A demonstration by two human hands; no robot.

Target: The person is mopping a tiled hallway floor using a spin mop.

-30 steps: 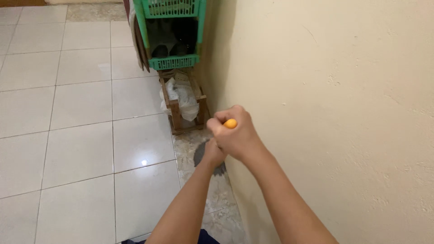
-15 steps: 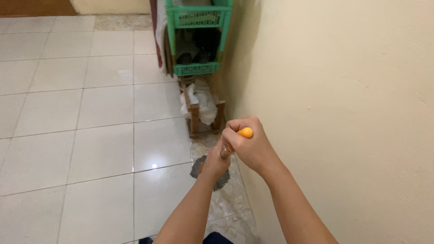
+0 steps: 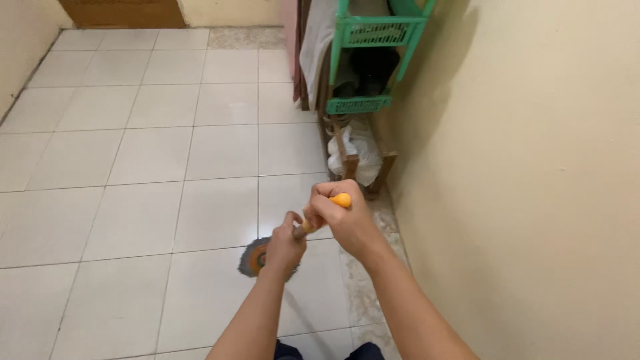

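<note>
Both of my hands grip a mop handle point(image 3: 305, 229) with an orange tip point(image 3: 341, 200). My right hand point(image 3: 343, 217) closes around the top end, the orange tip poking out between thumb and fingers. My left hand point(image 3: 285, 245) wraps the handle just below it. The grey round mop head point(image 3: 253, 257), with an orange centre, rests on the white tiled floor point(image 3: 153, 167) and is partly hidden behind my left hand.
A cream wall point(image 3: 533, 167) runs along the right. A green plastic basket rack point(image 3: 373, 63) stands against it, with a low wooden stand point(image 3: 357, 160) holding a white bag in front. A brown door point(image 3: 120, 12) is at the far end.
The mop head has swept left, away from the wall's base onto the white tiles. My hands moved left with it, and my view turned left, showing more floor.
</note>
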